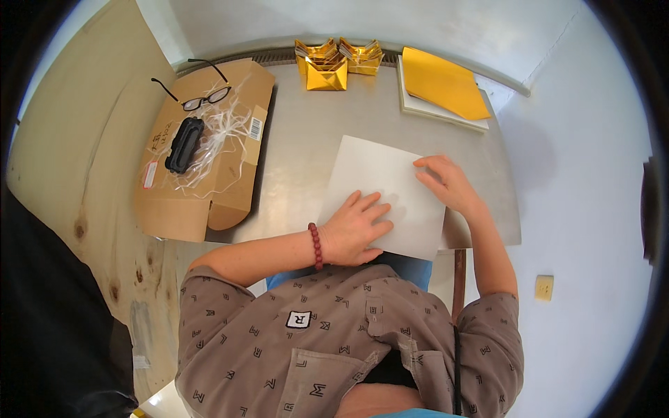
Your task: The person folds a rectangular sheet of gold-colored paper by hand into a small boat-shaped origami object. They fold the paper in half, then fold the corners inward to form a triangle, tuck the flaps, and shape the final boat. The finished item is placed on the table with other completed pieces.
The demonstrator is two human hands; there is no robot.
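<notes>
A plain white sheet of paper [373, 164] lies slightly turned on the grey tabletop, close to my body. My left hand [354, 228], with a dark red bead bracelet [316, 247] on its wrist, rests flat on the sheet's lower left part, fingers spread. At the sheet's upper right edge is my right hand [451, 184]. Its fingers are bent and a little apart, touching the paper near the corner, and no grip on it shows.
Several folded gold paper pieces [326, 75] stand at the table's far edge. A yellow sheet [446, 83] lies on a white paper stack [411, 108] at far right. Left, a cardboard box [233, 177] bears glasses [205, 99], a black case [185, 145] and white plastic strands [226, 125].
</notes>
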